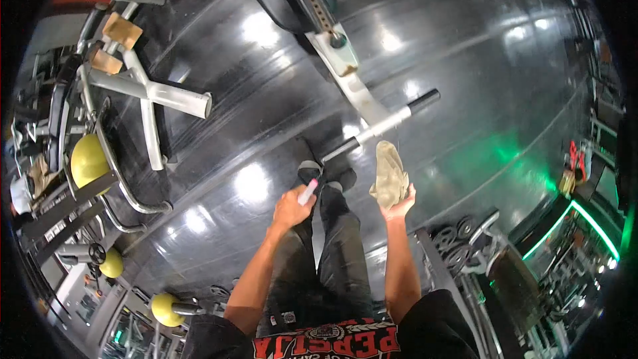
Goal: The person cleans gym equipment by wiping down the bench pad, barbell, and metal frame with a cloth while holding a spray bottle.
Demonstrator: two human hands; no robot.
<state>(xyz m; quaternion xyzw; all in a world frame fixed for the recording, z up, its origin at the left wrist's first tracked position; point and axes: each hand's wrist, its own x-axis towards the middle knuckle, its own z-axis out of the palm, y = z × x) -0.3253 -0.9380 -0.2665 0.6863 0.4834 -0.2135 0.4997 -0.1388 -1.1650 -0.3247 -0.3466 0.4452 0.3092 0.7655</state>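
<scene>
My left hand (291,209) is closed around a slim white bottle with a pink end (308,192), which tilts up to the right. Most of the bottle's lower part is hidden in the fingers. A crumpled beige cloth (389,176) is in my right hand (400,205), its upper end standing up past the fingers. Just beyond both hands lies the crossbar (385,125) of a white-framed gym bench, with black sleeves on its ends. Neither hand touches the bar.
The bench frame (349,83) runs away up the middle over a shiny dark floor (478,93). At left stand a white metal machine frame (176,98) and a yellow ball (92,163). A weight-plate rack (458,242) stands at lower right. My feet (310,171) are near the crossbar.
</scene>
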